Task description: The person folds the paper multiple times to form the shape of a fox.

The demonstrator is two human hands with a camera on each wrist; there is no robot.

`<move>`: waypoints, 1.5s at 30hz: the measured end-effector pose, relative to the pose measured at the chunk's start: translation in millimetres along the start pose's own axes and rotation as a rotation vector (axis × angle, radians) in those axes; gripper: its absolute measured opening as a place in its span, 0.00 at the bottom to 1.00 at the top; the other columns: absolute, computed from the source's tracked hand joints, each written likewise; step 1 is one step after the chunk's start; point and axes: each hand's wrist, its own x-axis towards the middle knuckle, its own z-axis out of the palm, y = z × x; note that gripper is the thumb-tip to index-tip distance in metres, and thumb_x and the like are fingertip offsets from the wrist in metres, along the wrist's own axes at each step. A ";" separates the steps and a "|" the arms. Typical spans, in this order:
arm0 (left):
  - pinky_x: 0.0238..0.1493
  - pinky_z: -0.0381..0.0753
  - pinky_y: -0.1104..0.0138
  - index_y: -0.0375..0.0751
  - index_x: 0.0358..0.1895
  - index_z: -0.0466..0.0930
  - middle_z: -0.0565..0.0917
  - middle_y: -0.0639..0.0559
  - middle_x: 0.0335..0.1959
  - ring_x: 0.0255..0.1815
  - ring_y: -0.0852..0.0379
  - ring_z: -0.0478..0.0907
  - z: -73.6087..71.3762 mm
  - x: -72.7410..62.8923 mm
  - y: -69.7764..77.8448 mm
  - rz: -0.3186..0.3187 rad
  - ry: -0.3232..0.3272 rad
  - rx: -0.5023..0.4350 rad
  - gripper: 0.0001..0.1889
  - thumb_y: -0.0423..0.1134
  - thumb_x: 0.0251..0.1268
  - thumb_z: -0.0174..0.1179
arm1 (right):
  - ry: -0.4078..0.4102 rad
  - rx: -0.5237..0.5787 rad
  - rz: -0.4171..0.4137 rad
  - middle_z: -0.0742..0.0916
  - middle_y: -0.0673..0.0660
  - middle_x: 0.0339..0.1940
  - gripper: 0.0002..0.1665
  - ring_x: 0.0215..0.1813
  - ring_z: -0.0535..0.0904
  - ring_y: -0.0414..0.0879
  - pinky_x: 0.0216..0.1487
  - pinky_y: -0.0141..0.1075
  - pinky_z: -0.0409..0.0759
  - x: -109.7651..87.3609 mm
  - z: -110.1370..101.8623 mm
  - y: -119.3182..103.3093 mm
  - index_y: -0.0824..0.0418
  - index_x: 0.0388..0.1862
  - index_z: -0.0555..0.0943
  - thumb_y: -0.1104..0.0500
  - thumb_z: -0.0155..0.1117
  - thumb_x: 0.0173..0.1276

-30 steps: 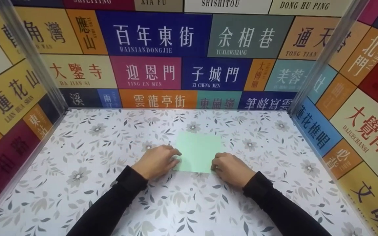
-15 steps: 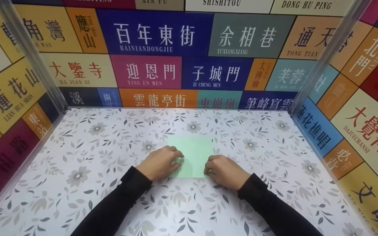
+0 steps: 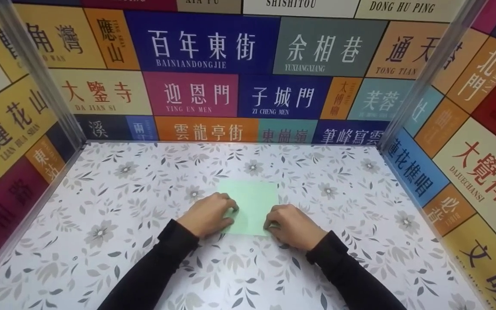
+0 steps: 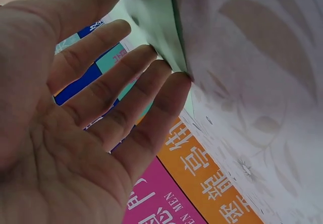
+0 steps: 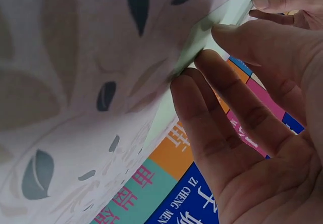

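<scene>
A square sheet of light green paper (image 3: 254, 204) lies on the patterned tabletop, between the two hands in the head view. The left hand (image 3: 208, 214) touches its left edge; in the left wrist view the fingers (image 4: 144, 128) are extended with their tips against the paper (image 4: 156, 17). At the lower right edge of the sheet rests the right hand (image 3: 293, 226). Its fingers (image 5: 194, 113) in the right wrist view are only slightly bent, with the tips on the paper (image 5: 194, 45). Part of each side edge is hidden under the fingertips.
White tabletop (image 3: 144, 267) printed with grey leaves and flowers spreads all round the sheet. Panels covered in colourful sign lettering stand at the back (image 3: 205, 47), left (image 3: 11, 125) and right (image 3: 467, 150), with clear strips at the corners.
The green sheet has slid left and towards the person, most of it in the first half second. The right hand has moved left and slightly nearer with it; the left hand stays beside the left edge.
</scene>
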 end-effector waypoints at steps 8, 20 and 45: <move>0.69 0.92 0.44 0.39 0.61 0.95 0.94 0.40 0.60 0.64 0.36 0.91 -1.9 -0.5 0.5 -0.002 -0.006 -0.030 0.16 0.35 0.74 0.79 | 0.025 -0.001 0.011 0.96 0.54 0.39 0.08 0.44 0.94 0.49 0.52 0.43 0.95 0.9 -5.4 -2.7 0.60 0.43 0.97 0.71 0.80 0.71; 0.73 0.90 0.42 0.37 0.59 0.95 0.95 0.39 0.58 0.63 0.37 0.92 -0.8 -0.3 -2.5 -0.006 -0.017 -0.097 0.16 0.32 0.71 0.79 | 0.046 0.023 0.026 0.97 0.56 0.43 0.10 0.49 0.95 0.51 0.59 0.45 0.96 -0.7 -2.4 2.9 0.62 0.47 0.97 0.71 0.80 0.70; 0.79 0.86 0.41 0.42 0.51 0.98 0.93 0.39 0.66 0.70 0.36 0.90 -2.9 -7.4 -5.0 0.027 -0.028 -0.096 0.08 0.37 0.74 0.78 | 0.063 -0.006 -0.022 0.97 0.59 0.47 0.09 0.52 0.96 0.54 0.60 0.48 0.96 -0.5 -5.2 8.2 0.65 0.49 0.97 0.70 0.79 0.72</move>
